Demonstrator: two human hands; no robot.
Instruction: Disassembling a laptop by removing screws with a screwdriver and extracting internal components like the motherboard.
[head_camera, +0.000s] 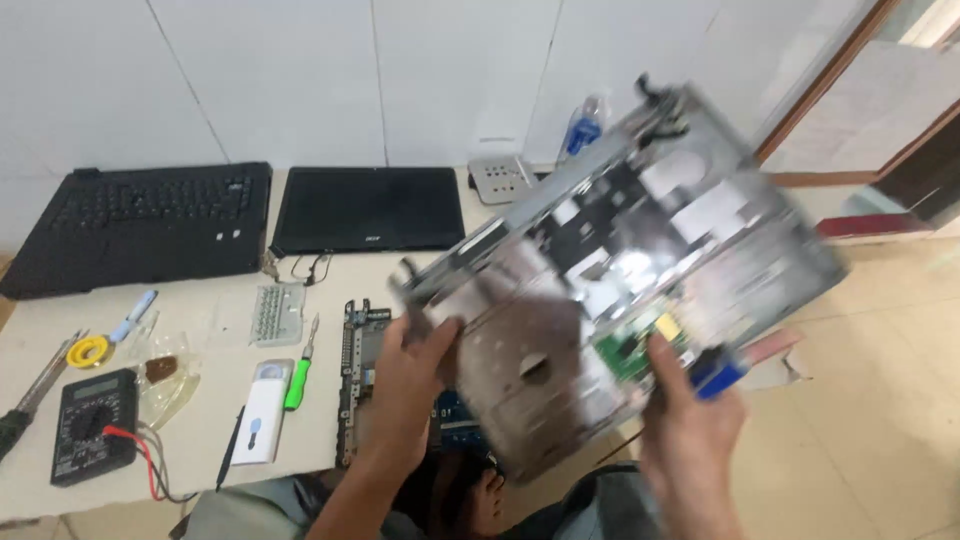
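Gripping a blurred laptop chassis (620, 270), both hands (415, 365) (690, 420), above multimeter (92, 425), circuit board (357, 375).

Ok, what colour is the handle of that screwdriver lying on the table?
Bright green, on the screwdriver beside the white box; the head view shows it.

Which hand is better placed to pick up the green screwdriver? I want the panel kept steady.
Left, probably: the left hand grips the laptop panel nearest the green screwdriver; the right hand is farther.

Bright even indoor light, soft shadows, heavy motion blur on the raised panel (625, 270), glare patches
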